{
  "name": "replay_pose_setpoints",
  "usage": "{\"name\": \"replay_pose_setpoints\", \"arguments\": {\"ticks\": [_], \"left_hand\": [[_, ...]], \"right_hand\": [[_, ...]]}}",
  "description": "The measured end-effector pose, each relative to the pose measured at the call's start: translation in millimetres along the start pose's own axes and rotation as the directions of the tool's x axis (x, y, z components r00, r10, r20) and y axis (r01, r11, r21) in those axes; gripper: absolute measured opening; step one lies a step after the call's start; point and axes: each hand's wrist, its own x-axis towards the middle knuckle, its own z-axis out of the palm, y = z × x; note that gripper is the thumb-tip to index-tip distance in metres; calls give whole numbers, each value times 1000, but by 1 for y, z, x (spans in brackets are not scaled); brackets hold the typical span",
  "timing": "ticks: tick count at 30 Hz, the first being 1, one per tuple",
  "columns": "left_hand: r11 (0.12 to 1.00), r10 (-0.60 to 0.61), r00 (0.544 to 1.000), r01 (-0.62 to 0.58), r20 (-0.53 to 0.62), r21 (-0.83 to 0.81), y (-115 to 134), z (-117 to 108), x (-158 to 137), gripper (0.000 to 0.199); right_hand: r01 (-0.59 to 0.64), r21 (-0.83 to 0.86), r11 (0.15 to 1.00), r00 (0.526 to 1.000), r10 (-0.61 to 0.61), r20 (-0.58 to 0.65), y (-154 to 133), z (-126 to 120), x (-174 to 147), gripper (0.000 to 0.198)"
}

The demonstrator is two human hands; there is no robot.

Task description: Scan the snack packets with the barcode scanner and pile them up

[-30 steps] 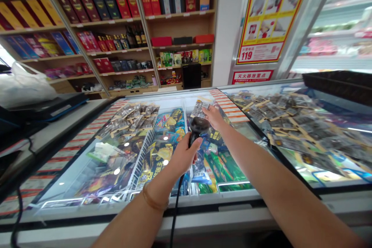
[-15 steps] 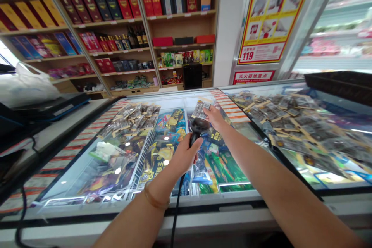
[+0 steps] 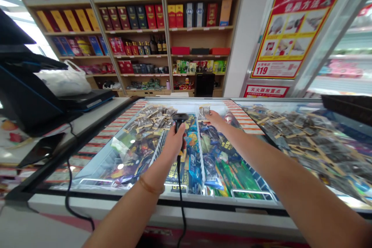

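Observation:
My left hand [image 3: 173, 139] is wrapped round the grip of a black barcode scanner [image 3: 180, 117], and its cable runs down over the freezer's front edge. To the right of it, my right hand [image 3: 215, 120] pinches a small clear packet [image 3: 204, 112] with a pale edge, held up over the freezer's glass top [image 3: 100, 162]. The scanner's head and the packet are apart, at about the same height in view. A pile of similar packets [image 3: 158, 117] lies on the glass behind and left of the scanner. Another pile of packets [image 3: 302, 135] spreads over the right side.
Frozen goods in bags [image 3: 229, 170] show inside the freezer, between wire baskets. A dark screen stand [image 3: 31, 85], a white plastic bag [image 3: 62, 79] and a counter stand at left. A black tray [image 3: 348, 112] sits far right. Shelves with boxes [image 3: 133, 17] line the back wall.
The view has tilted up and swung left. My left hand has moved the scanner left, away from the packet, which it overlapped in view before. My right hand still holds the packet.

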Motion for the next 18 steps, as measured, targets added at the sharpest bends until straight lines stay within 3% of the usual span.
{"name": "replay_pose_setpoints", "arguments": {"ticks": [2,5,9,14,18], "left_hand": [[1000,28,994,-28,-104,1,6,-32,5,43],[999,46,979,-44,-199,12,9,-80,7,45],[998,60,953,-49,-295,45,14,-127,0,47],[998,62,943,-51,-326,40,15,-150,-4,47],[998,57,950,-50,-307,30,10,-147,2,44]], "right_hand": [[-23,21,1000,998,22,53,-20,32,5,16],[-31,-2,1000,999,31,31,-44,84,14,20],[55,-253,966,998,-43,54,-62,142,26,34],[180,-453,873,978,-110,176,-68,180,32,34],[284,-591,755,956,-173,239,-67,178,36,36]]}}
